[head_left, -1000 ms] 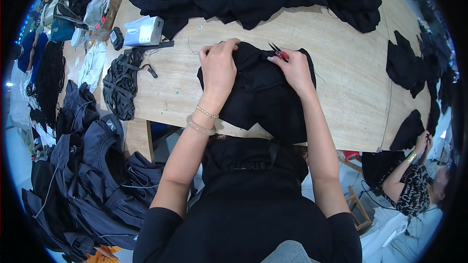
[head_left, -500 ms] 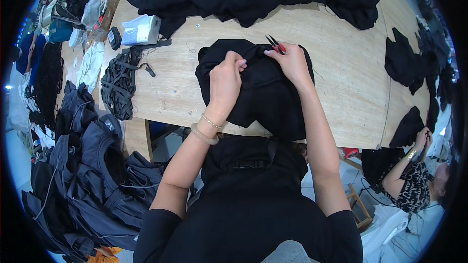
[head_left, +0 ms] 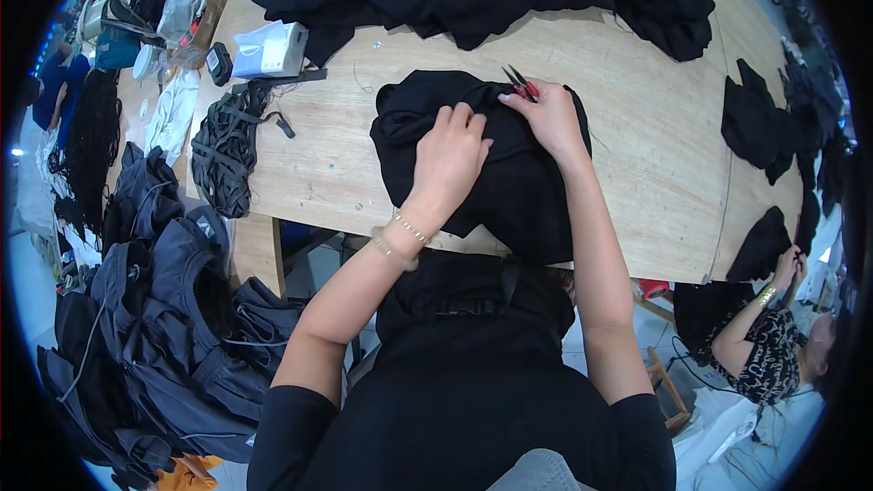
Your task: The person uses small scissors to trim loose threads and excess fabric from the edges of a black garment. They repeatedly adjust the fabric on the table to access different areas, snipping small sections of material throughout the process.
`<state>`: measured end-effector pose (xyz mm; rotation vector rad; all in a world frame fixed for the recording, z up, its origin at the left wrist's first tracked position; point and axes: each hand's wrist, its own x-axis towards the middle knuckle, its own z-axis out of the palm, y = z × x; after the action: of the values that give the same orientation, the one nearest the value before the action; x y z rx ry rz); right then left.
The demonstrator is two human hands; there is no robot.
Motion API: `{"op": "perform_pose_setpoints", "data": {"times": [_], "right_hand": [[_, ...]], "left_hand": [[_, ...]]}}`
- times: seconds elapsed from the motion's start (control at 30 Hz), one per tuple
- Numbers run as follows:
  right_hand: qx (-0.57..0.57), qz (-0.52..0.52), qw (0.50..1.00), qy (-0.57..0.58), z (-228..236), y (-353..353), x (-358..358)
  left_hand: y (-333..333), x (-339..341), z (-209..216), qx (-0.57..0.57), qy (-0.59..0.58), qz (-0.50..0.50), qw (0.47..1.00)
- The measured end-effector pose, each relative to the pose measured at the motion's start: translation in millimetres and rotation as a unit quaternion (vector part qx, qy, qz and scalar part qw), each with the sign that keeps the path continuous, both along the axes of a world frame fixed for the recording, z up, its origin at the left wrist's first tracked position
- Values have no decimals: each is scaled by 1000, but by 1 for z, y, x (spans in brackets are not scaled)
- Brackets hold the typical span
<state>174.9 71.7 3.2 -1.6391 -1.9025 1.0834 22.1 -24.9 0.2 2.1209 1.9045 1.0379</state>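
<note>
While the left hand (head_left: 452, 156) presses flat with loose fingers on the black garment (head_left: 482, 164), the right hand (head_left: 546, 118) pinches red snips (head_left: 520, 84) at its top edge. Garment's bunched mid-table (head_left: 637, 155), hanging over the near edge. Black strap bundle (head_left: 223, 150) sits well left.

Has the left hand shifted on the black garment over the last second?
Yes. The left hand has slid toward the person, from the far edge of the black garment to its middle, judged against the white box on the table.
</note>
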Motion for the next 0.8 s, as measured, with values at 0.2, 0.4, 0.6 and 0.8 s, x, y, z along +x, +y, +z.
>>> {"op": "perform_pose_setpoints", "data": {"times": [0.2, 0.4, 0.6, 0.8], "right_hand": [[-3, -8, 999, 38, -11, 15, 10], [7, -15, 999, 42, -10, 19, 5], [7, -2, 996, 85, -17, 21, 10], [7, -13, 988, 155, -1, 12, 16]], "left_hand": [[-12, -9, 8, 71, -64, -86, 992], [-80, -20, 17, -62, -183, -255, 948], [-111, -36, 34, -298, -153, -197, 922], [-81, -39, 63, -146, -186, -82, 968]]}}
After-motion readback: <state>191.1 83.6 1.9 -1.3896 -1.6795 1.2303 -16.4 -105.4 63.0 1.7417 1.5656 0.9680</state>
